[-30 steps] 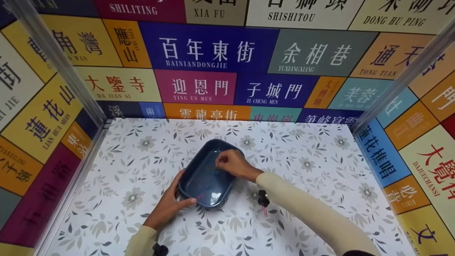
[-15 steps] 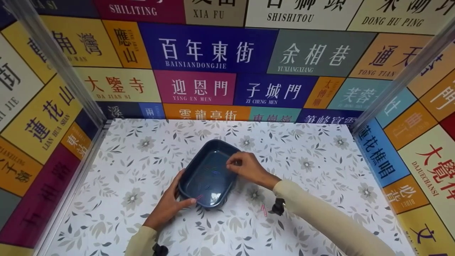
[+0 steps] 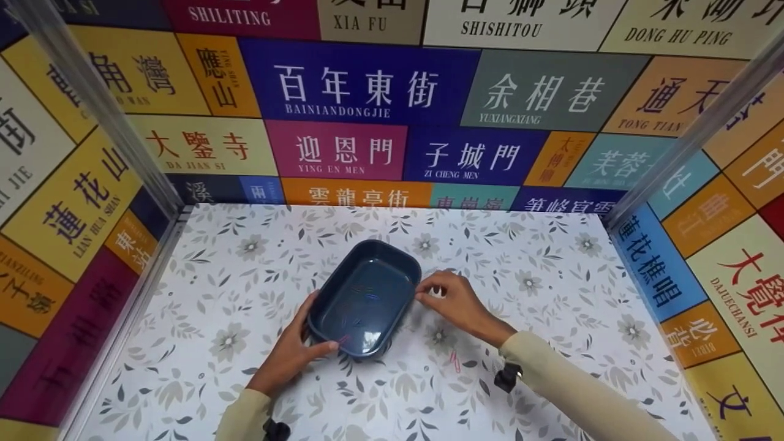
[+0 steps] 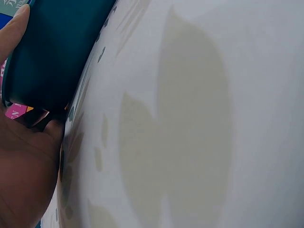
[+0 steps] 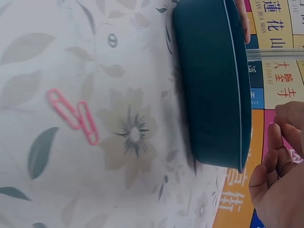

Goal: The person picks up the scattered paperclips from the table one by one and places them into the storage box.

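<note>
A dark blue rectangular tray (image 3: pixel 335 303) stands at a slant on the table. My left hand (image 3: pixel 288 358) grips its near left side, with the thumb over the rim and the other fingers along the outer wall. Inside lie several small coloured paper clips, among them a blue one (image 3: pixel 371 297) and a pink one (image 3: pixel 344 339). To the right of the tray, my right hand (image 3: pixel 462 304) is off its rim, fingers loosely curled and nothing visible between them. Two pink paper clips (image 5: pixel 87 122) lie on the tabletop below that hand, touching or nearly so.
A white cloth with grey flowers and leaves (image 3: pixel 233 282) covers the table. Walls of coloured panels with Chinese lettering (image 3: pixel 361 79) stand at the back and both sides. Metal posts (image 3: pixel 686 144) rise at the back corners.
My right hand has moved from above the tray, out past its right rim, towards the right. The left hand, the tray and the two pink paper clips on the table have stayed in place.
</note>
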The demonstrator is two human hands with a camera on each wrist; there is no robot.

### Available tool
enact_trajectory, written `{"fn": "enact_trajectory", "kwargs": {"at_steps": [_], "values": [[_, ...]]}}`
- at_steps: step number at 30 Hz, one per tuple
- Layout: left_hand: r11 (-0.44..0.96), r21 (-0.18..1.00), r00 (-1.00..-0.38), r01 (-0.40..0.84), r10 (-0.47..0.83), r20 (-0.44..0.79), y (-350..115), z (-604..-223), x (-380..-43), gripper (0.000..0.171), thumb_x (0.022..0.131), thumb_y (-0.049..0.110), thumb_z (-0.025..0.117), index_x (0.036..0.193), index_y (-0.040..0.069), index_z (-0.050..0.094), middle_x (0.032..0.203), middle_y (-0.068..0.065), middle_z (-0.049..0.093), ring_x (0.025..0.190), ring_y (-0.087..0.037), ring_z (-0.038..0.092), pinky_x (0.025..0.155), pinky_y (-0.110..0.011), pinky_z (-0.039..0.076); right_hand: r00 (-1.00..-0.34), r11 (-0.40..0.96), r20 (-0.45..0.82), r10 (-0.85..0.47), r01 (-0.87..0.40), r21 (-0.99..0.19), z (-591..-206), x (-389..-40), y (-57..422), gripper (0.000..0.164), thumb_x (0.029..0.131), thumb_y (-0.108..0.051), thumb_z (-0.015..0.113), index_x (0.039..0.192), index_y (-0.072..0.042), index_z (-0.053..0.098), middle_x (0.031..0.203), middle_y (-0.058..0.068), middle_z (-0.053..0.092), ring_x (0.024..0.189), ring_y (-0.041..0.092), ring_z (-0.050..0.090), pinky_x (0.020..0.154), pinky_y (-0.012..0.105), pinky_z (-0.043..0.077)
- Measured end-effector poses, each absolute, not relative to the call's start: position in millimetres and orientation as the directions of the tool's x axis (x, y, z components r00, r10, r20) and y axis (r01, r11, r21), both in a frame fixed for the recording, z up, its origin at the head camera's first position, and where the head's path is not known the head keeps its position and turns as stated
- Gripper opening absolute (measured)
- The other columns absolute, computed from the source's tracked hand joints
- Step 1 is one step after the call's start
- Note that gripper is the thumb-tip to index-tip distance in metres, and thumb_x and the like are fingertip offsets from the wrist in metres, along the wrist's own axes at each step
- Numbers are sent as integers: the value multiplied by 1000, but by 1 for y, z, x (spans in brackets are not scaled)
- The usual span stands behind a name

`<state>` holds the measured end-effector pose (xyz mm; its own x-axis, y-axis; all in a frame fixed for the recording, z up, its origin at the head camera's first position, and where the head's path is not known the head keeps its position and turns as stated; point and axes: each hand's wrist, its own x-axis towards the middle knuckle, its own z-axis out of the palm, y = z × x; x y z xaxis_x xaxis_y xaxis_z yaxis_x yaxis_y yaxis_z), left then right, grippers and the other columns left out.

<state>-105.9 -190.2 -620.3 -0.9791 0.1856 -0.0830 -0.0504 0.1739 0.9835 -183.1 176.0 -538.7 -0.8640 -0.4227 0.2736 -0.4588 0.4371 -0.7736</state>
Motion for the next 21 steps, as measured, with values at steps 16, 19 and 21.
{"fn": "enact_trajectory", "kwargs": {"at_steps": [16, 19, 21], "values": [[203, 978, -981, -52, 174, -88, -190, -622, -105, 118, 90, 25, 95, 179, 26, 17, 183, -3, 20, 169, -26, 18, 135, -47, 18, -864, 382, 350, -363, -480, -789, -557, -151, 203, 16, 96, -5, 85, 100, -21, 85, 95, -1, 78, 88, 28, 66, 76, 45, 49], [204, 977, -982, -53, 169, -88, -190, -622, -106, 118, 89, 27, 95, 179, 27, 18, 183, -2, 20, 169, -26, 18, 135, -48, 18, -869, 381, 350, -351, -474, -794, -561, -147, 209, 20, 95, -2, 85, 100, -21, 85, 96, 1, 78, 88, 30, 66, 76, 44, 49], [208, 977, -982, -51, 167, -87, -190, -622, -106, 117, 90, 27, 95, 179, 27, 18, 183, -1, 20, 169, -25, 18, 135, -48, 18, -872, 379, 346, -345, -467, -799, -564, -144, 212, 22, 94, 0, 85, 101, -21, 85, 96, 5, 78, 89, 31, 66, 77, 43, 49]]}}
